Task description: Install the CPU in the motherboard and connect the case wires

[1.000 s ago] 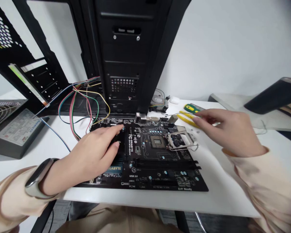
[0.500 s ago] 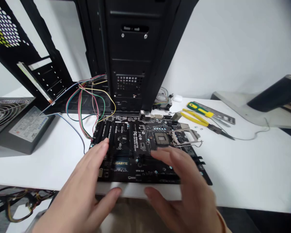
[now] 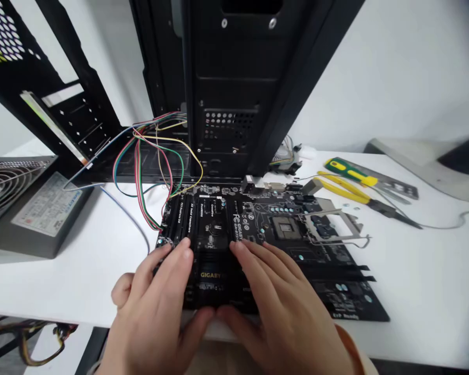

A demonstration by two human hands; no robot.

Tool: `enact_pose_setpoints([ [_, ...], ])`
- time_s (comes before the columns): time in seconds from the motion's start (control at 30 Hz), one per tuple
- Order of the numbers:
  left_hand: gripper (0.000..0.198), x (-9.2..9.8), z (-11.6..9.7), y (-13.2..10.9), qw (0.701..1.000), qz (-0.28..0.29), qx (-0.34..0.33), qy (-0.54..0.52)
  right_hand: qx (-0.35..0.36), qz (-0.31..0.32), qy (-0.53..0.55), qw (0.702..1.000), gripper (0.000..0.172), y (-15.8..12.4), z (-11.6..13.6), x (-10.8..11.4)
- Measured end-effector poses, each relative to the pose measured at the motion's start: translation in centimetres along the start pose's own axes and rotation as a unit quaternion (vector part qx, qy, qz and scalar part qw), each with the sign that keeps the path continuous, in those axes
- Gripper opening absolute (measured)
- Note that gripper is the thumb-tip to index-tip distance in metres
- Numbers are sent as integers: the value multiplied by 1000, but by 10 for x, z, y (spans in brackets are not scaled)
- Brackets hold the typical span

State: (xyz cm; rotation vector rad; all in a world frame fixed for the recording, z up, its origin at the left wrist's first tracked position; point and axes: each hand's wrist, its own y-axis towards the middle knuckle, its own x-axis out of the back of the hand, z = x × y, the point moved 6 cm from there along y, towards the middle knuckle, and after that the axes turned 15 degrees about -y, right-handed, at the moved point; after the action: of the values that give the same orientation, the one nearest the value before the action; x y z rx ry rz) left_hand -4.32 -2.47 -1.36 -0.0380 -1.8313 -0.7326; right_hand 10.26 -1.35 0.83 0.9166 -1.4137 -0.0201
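Note:
A black Gigabyte motherboard (image 3: 213, 263) lies flat on the white table, reaching its front edge. My left hand (image 3: 152, 307) rests over its left front part, fingers stretched out and the thumb at the front edge. Beside it, my right hand (image 3: 285, 307) spreads its extended fingers across the middle of the board, its thumb almost touching the left one. Both palms face down, and neither hand is closed around anything. The CPU socket (image 3: 286, 228) has its metal load frame (image 3: 338, 226) swung out to the right. Thin coloured wires (image 3: 140, 192) run to the board's left side.
A black computer case (image 3: 230, 88) stands upright behind the board. On the left sits a power supply (image 3: 42, 208). To the right lie yellow-handled pliers (image 3: 347, 190), a green-yellow screwdriver (image 3: 352, 169) and a monitor stand (image 3: 422, 166). A CPU cooler (image 3: 285, 159) is partly hidden by the case.
My hands have come down onto the motherboard and closer together, from hovering apart over its front part. The view has shifted, so the board and tools appear further right.

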Motion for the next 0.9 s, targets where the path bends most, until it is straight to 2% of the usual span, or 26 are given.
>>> enact_pose_setpoints([
  [0.23, 53, -2, -1, 6, 997, 54, 52, 0, -3, -26, 11, 1000, 35, 1, -1, 3],
  [0.4, 54, -1, 2, 4, 996, 65, 58, -27, 13, -35, 23, 999, 33, 0, 2, 3],
  [0.9, 48, 1, 8, -1, 999, 20, 17, -46, 25, -5, 34, 999, 33, -2, 1, 1],
])
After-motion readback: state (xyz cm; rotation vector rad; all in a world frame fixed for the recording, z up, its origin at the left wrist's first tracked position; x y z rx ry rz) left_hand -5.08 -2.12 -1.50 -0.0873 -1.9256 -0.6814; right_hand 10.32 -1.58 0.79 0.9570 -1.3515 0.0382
